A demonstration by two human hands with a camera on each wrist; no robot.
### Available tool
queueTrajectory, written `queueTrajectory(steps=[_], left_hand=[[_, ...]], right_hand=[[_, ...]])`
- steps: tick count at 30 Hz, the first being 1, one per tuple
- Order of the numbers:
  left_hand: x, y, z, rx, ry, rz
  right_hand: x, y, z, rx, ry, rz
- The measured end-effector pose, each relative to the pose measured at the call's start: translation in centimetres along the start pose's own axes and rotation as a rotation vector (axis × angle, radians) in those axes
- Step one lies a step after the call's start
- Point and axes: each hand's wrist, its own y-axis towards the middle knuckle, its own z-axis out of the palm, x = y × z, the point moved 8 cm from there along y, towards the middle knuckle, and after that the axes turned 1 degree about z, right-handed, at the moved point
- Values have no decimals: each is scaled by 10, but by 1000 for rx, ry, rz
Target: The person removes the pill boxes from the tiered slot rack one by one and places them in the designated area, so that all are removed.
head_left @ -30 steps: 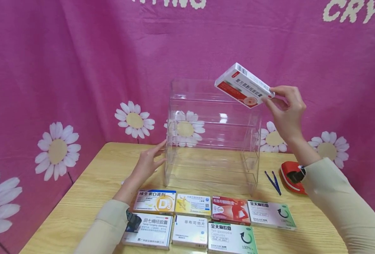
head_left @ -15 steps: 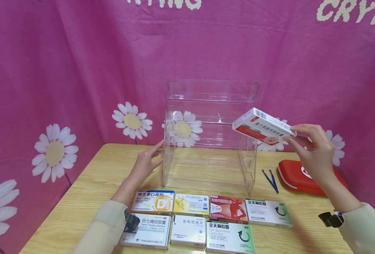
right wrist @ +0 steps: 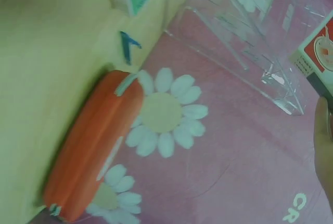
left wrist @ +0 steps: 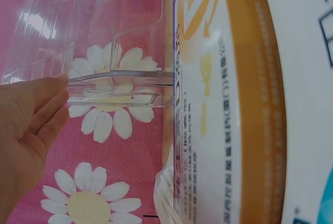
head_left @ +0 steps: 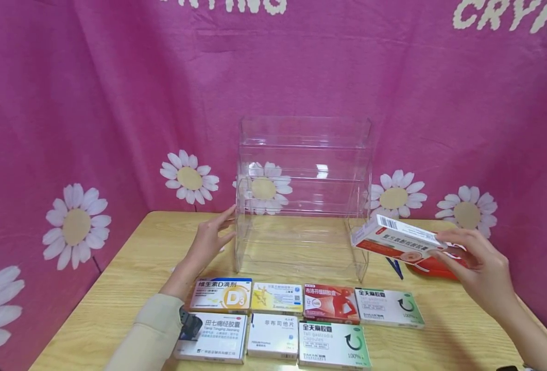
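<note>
My right hand pinches a white-and-red medicine box by its right end, between thumb and fingers. The box is tilted in the air, in front of the lower right side of a clear acrylic tiered rack. Only part of that box and a bit of the hand show in the right wrist view. With fingers stretched out, my left hand touches the rack's left side. The left wrist view shows those fingertips against the rack's edge.
Medicine boxes lie in two rows before the rack, among them an orange vitamin D box, a red box and a green-and-white box. At right are blue tweezers and a red zip case. A pink curtain hangs behind.
My right hand has brought the medicine box down and to the right, from the rack's top to beside its lower right side. The left hand stays on the rack's left side.
</note>
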Motion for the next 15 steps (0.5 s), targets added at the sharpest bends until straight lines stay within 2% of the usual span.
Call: queueTrajectory(steps=[4,7,11,15], left_hand=[[-1,-1,0,2,1,-5],[0,0,0,3,-3,-6],[-1,0,0,-1,-9,-1],[-2,0,0,-3,-11,5]], right_hand=[[-5,-19,-3,65,-30,49],[-7,-31,-4,104,-25,50],[-9,-46,-4,151,45,11],[-14,-61,-5,212,134,16]])
